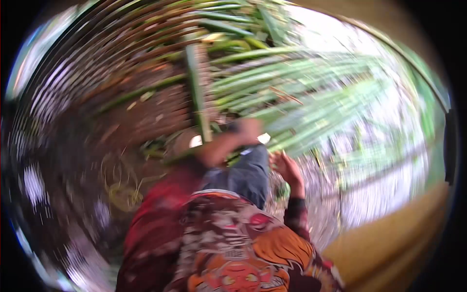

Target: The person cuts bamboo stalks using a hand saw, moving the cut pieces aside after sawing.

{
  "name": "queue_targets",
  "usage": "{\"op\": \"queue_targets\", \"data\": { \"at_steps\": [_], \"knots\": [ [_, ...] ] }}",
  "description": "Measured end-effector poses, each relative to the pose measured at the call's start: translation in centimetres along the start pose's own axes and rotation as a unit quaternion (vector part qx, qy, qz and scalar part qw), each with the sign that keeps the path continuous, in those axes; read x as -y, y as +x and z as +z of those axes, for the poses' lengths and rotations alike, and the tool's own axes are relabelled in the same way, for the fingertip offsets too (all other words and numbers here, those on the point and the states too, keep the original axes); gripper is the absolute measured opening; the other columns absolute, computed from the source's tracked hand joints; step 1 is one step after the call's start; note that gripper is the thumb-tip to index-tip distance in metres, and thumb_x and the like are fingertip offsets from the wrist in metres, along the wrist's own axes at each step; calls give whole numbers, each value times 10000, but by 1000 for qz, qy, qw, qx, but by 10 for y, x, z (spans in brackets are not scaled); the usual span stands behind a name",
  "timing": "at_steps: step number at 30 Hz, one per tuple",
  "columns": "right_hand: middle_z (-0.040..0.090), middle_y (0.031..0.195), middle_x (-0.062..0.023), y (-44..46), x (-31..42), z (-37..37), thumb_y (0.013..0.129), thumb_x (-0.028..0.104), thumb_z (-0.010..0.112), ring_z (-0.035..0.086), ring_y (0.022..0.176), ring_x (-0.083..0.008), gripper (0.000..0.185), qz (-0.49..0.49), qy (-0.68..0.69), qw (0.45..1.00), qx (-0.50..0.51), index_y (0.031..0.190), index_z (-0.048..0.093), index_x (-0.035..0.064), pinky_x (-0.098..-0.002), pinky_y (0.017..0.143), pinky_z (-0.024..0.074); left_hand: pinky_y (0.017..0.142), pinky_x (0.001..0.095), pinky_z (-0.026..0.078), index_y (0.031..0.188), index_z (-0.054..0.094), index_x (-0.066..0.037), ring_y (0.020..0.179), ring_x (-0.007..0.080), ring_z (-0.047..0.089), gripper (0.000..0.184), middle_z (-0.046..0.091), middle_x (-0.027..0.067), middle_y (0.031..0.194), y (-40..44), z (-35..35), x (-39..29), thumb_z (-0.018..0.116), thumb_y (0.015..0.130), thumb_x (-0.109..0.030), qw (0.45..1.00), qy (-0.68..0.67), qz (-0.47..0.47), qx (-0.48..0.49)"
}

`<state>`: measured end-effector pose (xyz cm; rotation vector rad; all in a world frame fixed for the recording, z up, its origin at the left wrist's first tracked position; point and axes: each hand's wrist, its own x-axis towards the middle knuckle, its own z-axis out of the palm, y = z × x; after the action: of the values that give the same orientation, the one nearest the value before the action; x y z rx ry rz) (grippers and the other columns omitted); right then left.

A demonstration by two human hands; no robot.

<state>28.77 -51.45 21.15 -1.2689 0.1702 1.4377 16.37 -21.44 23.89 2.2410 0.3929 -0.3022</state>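
My left hand (pixel 249 130) reaches across in front of my knee, smeared by motion. Its fingers cannot be made out, nor whether anything is in them. A small white patch (pixel 264 138) shows beside it, too blurred to name. To the right of the knee is my right hand (pixel 286 166), its fingers partly spread and loosely bent, with nothing visible in them. Just above both hands lie long green palm fronds (pixel 311 112), their leaflets fanning out to the right. A flat green stalk (pixel 197 92) stands lengthwise to the left of the fronds.
Brown soil (pixel 151 114) with leaf scraps lies to the left. Yellowish strands (pixel 121 187) are tangled on the ground there. More cut stalks (pixel 228 24) are heaped at the top. A tan surface (pixel 389 233) fills the lower right. My trouser leg (pixel 249 175) is between the hands.
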Motion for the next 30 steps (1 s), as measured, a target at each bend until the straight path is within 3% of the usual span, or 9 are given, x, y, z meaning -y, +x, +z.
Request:
{"op": "queue_targets", "data": {
  "at_steps": [3,10,14,16,19,23,24,27,30],
  "knots": [
    [552,1418,-224,7,21,-59,1010,629,527,616,1178,-305,896,-113,140,971,-156,1534,294,-60,-431,1022,528,809,476,579,1326,618,-135,990,358,724,600,739,174,1088,-198,-106,6,777,814,-404,968,-148,-192,59],
    [118,1665,-321,123,152,-53,744,896,603,259,1518,-456,1433,-160,113,970,-145,1619,-74,-15,-616,1116,410,957,510,496,1325,579,-109,1107,437,617,695,668,218,1213,-632,-106,160,852,700,-244,872,319,-332,-167],
    [611,1321,-285,184,187,37,905,587,707,656,1103,-404,847,-264,184,942,-98,1413,476,-49,-586,941,543,1115,481,429,1417,562,-79,1256,358,586,715,667,194,1279,-797,-78,245,827,760,-174,737,482,-296,-370],
    [623,762,-92,202,177,49,934,328,682,643,681,-296,258,-251,272,923,-102,953,609,81,-455,700,598,1129,484,413,1449,529,-75,1289,367,555,763,630,200,1332,-784,-99,219,826,752,-162,748,414,-418,-306],
    [635,814,-98,221,130,92,902,346,712,636,681,-267,277,-243,188,924,-228,968,635,89,-446,627,571,1149,487,390,1497,480,-70,1339,381,509,836,574,208,1412,-688,-149,134,824,740,-143,793,268,-481,-261],
    [650,855,-103,180,3,243,958,305,677,631,699,-255,223,-146,138,959,-199,925,676,85,-441,633,558,1145,487,394,1472,497,4,1351,386,496,858,535,224,1460,-422,-193,11,872,727,-197,927,176,-169,-285],
    [686,916,-117,170,-35,280,1001,277,640,648,773,-248,216,-133,161,974,-91,1024,675,64,-417,710,569,1074,487,457,1403,550,33,1260,392,571,844,601,229,1366,-354,-172,37,913,719,-303,918,166,-22,-358],
    [716,1022,-86,118,-124,355,1012,280,637,657,875,-237,277,5,198,961,194,1149,660,40,-364,846,556,887,479,513,1326,604,-6,1107,346,668,982,667,244,1236,-151,-132,7,848,650,-676,952,144,-139,-232],
    [622,1307,-110,88,-135,316,1027,311,604,603,1149,-251,454,14,-74,910,409,1376,547,26,-367,994,507,934,445,559,1256,638,-24,1138,322,692,777,689,242,1215,-82,-85,67,861,661,-472,971,128,-198,48]
  ]
}}
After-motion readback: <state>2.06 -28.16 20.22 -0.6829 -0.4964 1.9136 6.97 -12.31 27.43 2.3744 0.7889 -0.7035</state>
